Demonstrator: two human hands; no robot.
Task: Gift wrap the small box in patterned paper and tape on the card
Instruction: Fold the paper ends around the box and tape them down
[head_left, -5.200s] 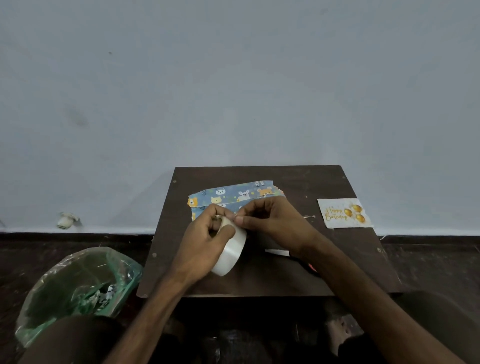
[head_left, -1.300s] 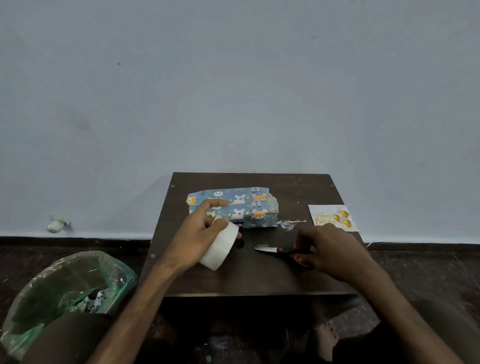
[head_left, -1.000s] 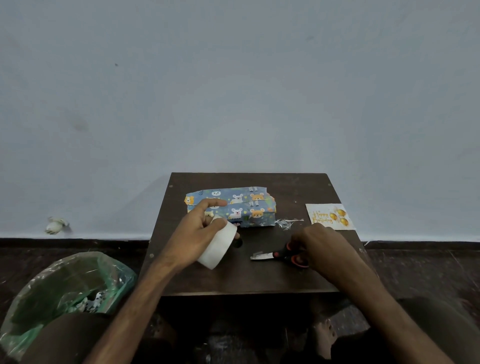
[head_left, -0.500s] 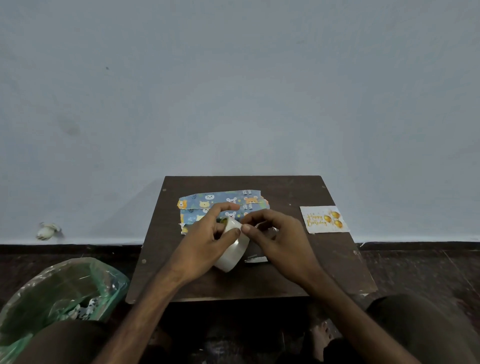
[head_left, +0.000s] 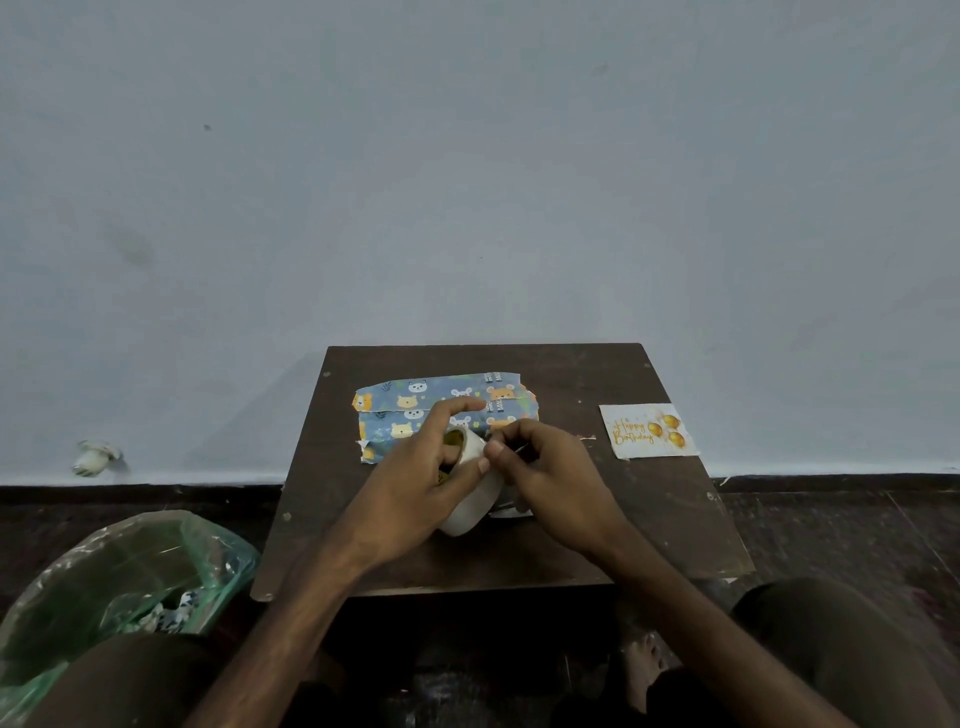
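Note:
The box wrapped in blue animal-patterned paper (head_left: 410, 410) lies at the back of the small dark table (head_left: 649, 525). Just in front of it my left hand (head_left: 415, 488) grips a white tape roll (head_left: 472, 506), fingers through its core. My right hand (head_left: 550, 480) pinches at the roll's upper rim with thumb and forefinger. The "Happy Birthday" card (head_left: 648, 431) lies flat at the table's right edge, apart from both hands. Only a sliver of the scissors' blade (head_left: 511, 513) shows under my right hand.
A bin lined with a green plastic bag (head_left: 119, 587) holding paper scraps stands on the floor at the left. A crumpled white scrap (head_left: 93, 457) lies by the wall. My knees frame the table's front edge.
My right hand left the scissors on the table and came over to the tape roll, where it now pinches the rim. My left hand kept hold of the roll.

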